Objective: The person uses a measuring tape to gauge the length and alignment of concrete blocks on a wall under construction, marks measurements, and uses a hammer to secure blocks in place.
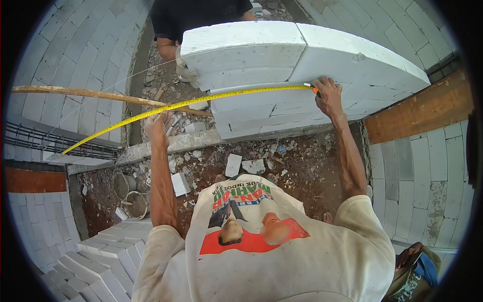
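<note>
Retractable tape measure point(236, 92), yellow: extended leftward from right hand to left hand and beyond, far end beside rebar cage point(25, 136). Right hand point(329, 98): clasping orange-marked end, before white block wall point(246, 106). Left hand point(158, 126): pinching lower edge.

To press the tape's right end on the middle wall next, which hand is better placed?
Probably the right hand: it holds the right end of the tape at the middle wall; the left hand is farther along the tape, left of the wall.
</note>
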